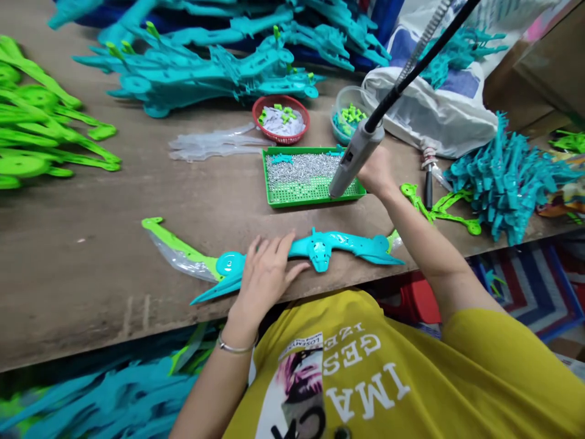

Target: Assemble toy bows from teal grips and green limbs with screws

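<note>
A turquoise toy bow (pixel 351 241) with bright green limbs lies along the front of the table. My left hand (pixel 267 268) rests over its left half, fingers across the top and thumb on the near side, holding it down. A grey electric screwdriver (pixel 356 155) hangs from a black cord and spring, its lower end over a green tray (pixel 283 200) of small silvery screws. My right hand (pixel 378 171) is behind the screwdriver, by the tray's right end. Its fingers are hidden, so any grip is unclear. A clear plastic strip (pixel 183 259) lines the left limb.
Behind the tray stand a red basket (pixel 281 137) of pale and green pieces and a clear tub (pixel 342 97). Turquoise bow parts (pixel 196 73) are piled at the back, green limbs (pixel 41 122) at left. A black-handled tool (pixel 428 183) and turquoise pieces (pixel 507 177) lie at right.
</note>
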Demonstrator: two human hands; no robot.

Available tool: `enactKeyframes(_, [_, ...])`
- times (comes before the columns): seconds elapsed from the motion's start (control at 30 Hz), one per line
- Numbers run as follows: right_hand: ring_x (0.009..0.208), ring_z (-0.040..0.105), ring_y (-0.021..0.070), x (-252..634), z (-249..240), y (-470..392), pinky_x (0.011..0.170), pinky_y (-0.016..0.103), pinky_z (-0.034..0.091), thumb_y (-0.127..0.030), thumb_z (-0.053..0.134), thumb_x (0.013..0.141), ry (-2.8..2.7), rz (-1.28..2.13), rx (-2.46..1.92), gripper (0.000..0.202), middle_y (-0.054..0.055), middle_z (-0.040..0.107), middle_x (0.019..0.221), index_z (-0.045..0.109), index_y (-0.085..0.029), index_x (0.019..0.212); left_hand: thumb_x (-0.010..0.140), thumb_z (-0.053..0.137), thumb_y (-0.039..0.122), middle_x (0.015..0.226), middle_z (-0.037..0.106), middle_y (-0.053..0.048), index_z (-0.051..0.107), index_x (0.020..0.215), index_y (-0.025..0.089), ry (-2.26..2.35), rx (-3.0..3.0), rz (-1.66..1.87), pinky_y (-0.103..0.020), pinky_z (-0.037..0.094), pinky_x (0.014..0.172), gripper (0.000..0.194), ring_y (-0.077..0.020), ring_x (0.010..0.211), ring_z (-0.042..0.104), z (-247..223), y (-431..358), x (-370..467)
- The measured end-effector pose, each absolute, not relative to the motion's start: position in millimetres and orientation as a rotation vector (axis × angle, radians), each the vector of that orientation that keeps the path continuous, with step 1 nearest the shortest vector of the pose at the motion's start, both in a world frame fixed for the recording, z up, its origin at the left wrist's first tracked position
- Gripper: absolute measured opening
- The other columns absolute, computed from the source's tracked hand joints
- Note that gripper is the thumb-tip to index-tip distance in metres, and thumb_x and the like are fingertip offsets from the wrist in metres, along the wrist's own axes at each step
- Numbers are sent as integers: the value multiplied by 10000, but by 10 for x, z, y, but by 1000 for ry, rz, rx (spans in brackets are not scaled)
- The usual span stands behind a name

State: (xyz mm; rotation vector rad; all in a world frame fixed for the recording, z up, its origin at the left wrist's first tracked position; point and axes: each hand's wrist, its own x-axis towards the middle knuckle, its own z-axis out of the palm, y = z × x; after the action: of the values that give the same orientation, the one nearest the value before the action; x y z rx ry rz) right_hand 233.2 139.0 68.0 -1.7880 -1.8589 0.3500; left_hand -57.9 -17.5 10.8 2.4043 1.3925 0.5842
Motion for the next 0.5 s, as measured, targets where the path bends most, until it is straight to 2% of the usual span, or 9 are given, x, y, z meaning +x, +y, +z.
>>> enactKeyframes(0.07, [748, 662, 168, 2397, 693, 964, 752, 338, 545, -212, 639, 837, -1682, 474, -1752, 149, 31, 732, 825, 724, -168, 952, 994, 563, 448, 1126, 740, -181, 601, 1394, 132, 1410, 2431, 473, -483, 453, 978, 511, -351, 1040, 664, 102, -183, -586])
enactKeyframes(0.17, [672, 668, 167, 2400, 651, 325, 677, 327, 547, -272, 674, 797, -1534, 688, -1739, 130, 28, 742, 756, 741, -179, 859, 1021, 498, 447, 1052, 736, -162, 653, 1325, 144, 1446, 2447, 430, -435, 442, 842, 456, -347, 981, 653, 118, -205, -582])
enactKeyframes(0.3, [705, 694, 186, 2283, 526, -229, 703, 338, 553, -317, 698, 759, -1460, 701, -1886, 119, 28, 769, 753, 739, -205, 755, 1030, 471, 473, 1022, 737, -153, 664, 1308, 163, 1486, 2428, 468, -424, 422, 814, 459, -337, 960, 647, 140, -257, -553])
enactKeyframes(0.5, [732, 694, 212, 2166, 340, -369, 776, 383, 560, -294, 669, 746, -1403, 509, -2010, 79, 29, 761, 730, 696, -231, 705, 1019, 485, 511, 1008, 737, -161, 684, 1273, 156, 1518, 2394, 492, -422, 418, 793, 479, -340, 947, 649, 134, -285, -539])
